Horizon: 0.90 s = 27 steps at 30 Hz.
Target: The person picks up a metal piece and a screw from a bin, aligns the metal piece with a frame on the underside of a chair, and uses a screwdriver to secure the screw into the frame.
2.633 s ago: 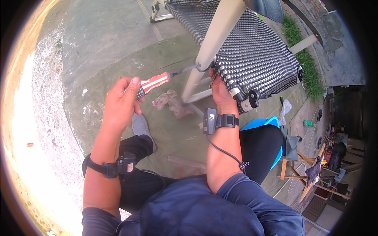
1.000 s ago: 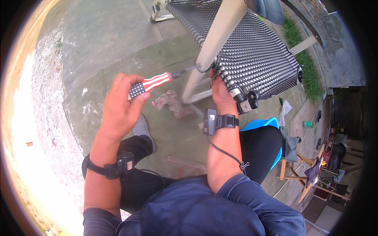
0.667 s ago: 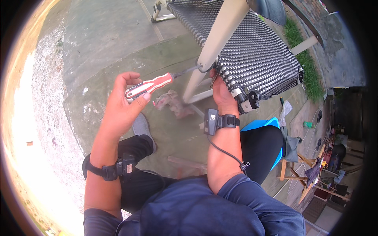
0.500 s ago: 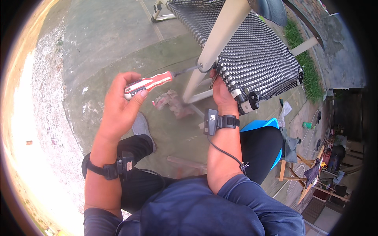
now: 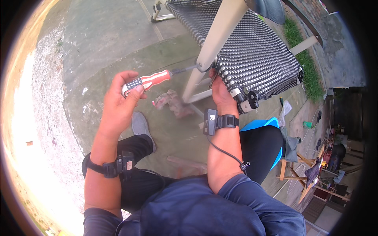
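Note:
A screwdriver (image 5: 155,78) with a red, white and dark-blue handle is held in my left hand (image 5: 123,96), thumb and fingers around its rear end. Its shaft runs right, and its tip meets a screw at the joint of the beige chair frame (image 5: 214,43). Behind that joint, under the edge of the black-and-white woven seat (image 5: 258,59), my right hand (image 5: 223,93) reaches up with the palm side showing. Its fingers are curled and partly hidden by the frame; a thin metal piece shows at them, too small to name.
A crumpled, stained cloth (image 5: 173,103) lies on the green ground sheet (image 5: 118,74) beneath the chair. Something bright blue (image 5: 260,124) shows beside my right knee. Off to the right stand a wooden frame (image 5: 305,177) and assorted items. Grass (image 5: 309,74) grows beyond the chair.
The screwdriver's handle has turned about its length, bringing the dotted dark-blue side up, and my left fingers have shifted on it. My right hand stays at the joint.

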Each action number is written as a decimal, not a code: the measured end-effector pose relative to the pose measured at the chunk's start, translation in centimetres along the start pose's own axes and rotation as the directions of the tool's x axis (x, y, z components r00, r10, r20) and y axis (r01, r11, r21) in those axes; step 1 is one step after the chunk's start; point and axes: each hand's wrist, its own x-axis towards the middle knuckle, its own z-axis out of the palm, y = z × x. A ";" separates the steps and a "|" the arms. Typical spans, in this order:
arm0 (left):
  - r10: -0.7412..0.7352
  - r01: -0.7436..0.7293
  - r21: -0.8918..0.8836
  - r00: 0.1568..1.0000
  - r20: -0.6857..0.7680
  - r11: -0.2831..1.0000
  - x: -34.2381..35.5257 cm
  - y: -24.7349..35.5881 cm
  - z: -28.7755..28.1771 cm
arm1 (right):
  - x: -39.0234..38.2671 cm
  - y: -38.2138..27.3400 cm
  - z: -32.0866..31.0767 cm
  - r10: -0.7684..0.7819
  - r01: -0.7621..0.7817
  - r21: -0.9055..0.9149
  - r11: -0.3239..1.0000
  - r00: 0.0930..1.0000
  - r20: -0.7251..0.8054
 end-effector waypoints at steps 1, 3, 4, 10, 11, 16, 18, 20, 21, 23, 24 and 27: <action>-0.134 0.135 -0.014 0.991 0.022 0.991 0.4 0.3 -0.3 | 0.0 0.1 -0.1 -0.008 0.008 -0.008 1.000 1.000 0.001; -0.390 0.393 -0.036 0.918 0.074 0.919 1.2 1.0 -0.8 | 0.1 0.3 -0.3 -0.016 0.016 -0.002 1.000 1.000 -0.016; -0.395 0.399 -0.047 0.915 0.074 0.916 1.3 1.1 -0.7 | 0.1 0.3 -0.5 -0.022 0.021 -0.006 1.000 0.999 -0.024; 0.173 -0.161 0.184 0.983 -0.054 0.970 -0.1 -0.7 0.5 | 1.1 2.7 -1.3 -0.128 0.131 -0.120 0.984 0.991 0.034; 0.236 -0.222 0.201 0.971 -0.048 0.954 0.2 -1.1 0.3 | 1.2 3.0 -1.4 -0.144 0.146 -0.121 0.982 0.989 0.026; -0.141 0.141 0.051 0.990 0.005 0.989 0.6 0.8 -0.1 | 1.0 2.5 -1.1 -0.138 0.135 -0.100 0.986 0.990 -0.023; -0.410 0.411 -0.012 0.911 0.047 0.911 1.1 1.3 -0.4 | 1.3 2.8 -1.6 -0.162 0.162 -0.154 0.975 0.987 0.009; -0.368 0.369 -0.034 0.929 0.032 0.929 0.8 1.5 -0.2 | 1.0 2.5 -1.5 -0.141 0.142 -0.149 0.979 0.990 0.022; -0.346 0.347 -0.045 0.938 0.026 0.937 0.6 1.6 0.0 | 1.0 2.5 -1.5 -0.134 0.136 -0.130 0.982 0.991 0.022; 0.050 -0.042 0.139 0.997 -0.059 0.989 0.2 0.2 0.6 | 1.1 2.7 -1.5 -0.132 0.133 -0.090 0.987 0.991 0.024; 0.253 -0.230 0.238 0.965 -0.070 0.944 0.1 -0.4 0.9 | 1.2 2.7 -1.6 -0.133 0.134 -0.083 0.987 0.991 0.027; 0.364 -0.345 0.271 0.931 -0.020 0.899 0.7 -0.9 0.3 | 1.0 2.4 -1.4 -0.105 0.106 -0.034 0.994 0.994 0.017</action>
